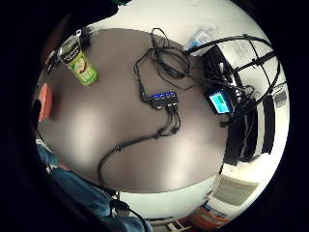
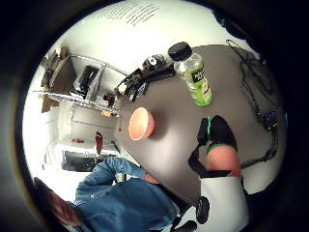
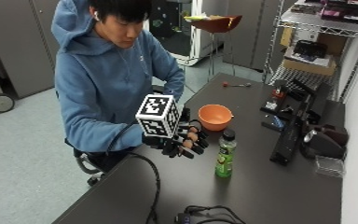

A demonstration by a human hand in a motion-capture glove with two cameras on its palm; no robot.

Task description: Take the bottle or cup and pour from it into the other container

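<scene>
A person in a blue hooded top sits at the near long edge of a dark brown worktop (image 3: 259, 186). The far long edge runs along a wall and is crowded with black equipment (image 3: 291, 135), among it a device with a small lit screen (image 1: 219, 103). Open surface lies down the middle of the worktop, between the person's edge and that clutter. A small black hub with blue lights (image 1: 163, 99) and a tangle of black cables (image 1: 166, 60) lie on the surface, well apart from the bottle on the side away from the bowl.

A green clear-plastic juice bottle with a black cap (image 3: 225, 154) stands upright on the open surface, its cap on. A round orange bowl (image 3: 216, 116) sits beyond it, nearer the person's edge, apart from the bottle with bare surface between them.

The black-gloved right hand (image 3: 180, 140) hovers above the worktop just inside the near edge, beside the bottle and not touching it. Its fingers (image 3: 194, 140) are loosely bent, pointing toward the bottle, and hold nothing. The bowl lies just past the hand, also untouched. In the thumb side palm view the bottle (image 2: 194, 75) and bowl (image 2: 141, 123) both stand clear on the worktop.
</scene>
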